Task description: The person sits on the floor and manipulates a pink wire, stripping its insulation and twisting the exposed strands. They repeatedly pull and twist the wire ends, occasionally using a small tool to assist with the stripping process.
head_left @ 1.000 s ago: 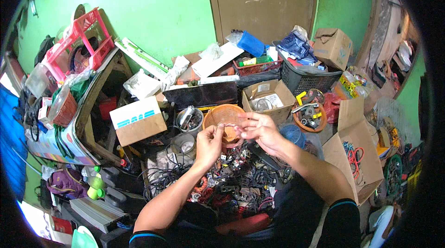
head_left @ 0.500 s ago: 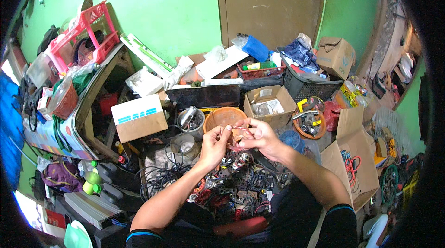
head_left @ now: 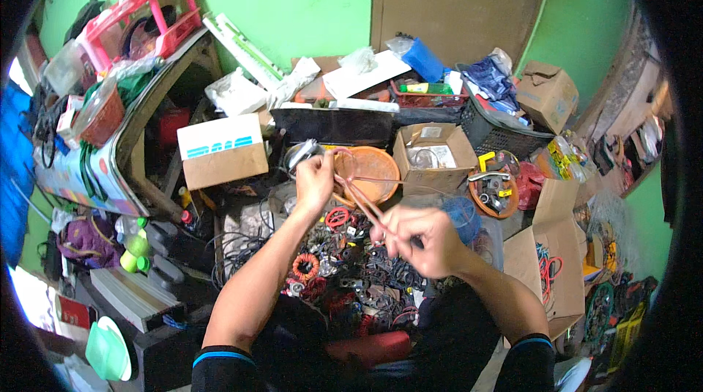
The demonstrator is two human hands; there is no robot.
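Note:
A copper-coloured wire [head_left: 362, 201], looped at its far end, is stretched between my two hands. My left hand [head_left: 315, 185] is closed on the looped end, in front of an orange bowl [head_left: 387, 166]. Lower and to the right, my right hand [head_left: 425, 239] is closed around the other part of the wire, slightly blurred. One loose strand sticks out to the right over the bowl. Beneath both hands spreads a heap of electrical scrap [head_left: 370, 293], with an orange wire-wound ring [head_left: 306, 267] and a red ring [head_left: 337, 217] in it.
Behind the bowl stands an open cardboard box [head_left: 439, 181]. To its right is an orange basin [head_left: 505, 205] of tools. A tall open carton [head_left: 523, 264] with red cable flanks my right arm. A white-and-brown box [head_left: 223, 161] sits at left, near a wooden-framed table [head_left: 135, 172].
My hands have moved apart, the left up and left, the right down and right. The bundled copper-coloured wire is now drawn out between them. The view has shifted slightly.

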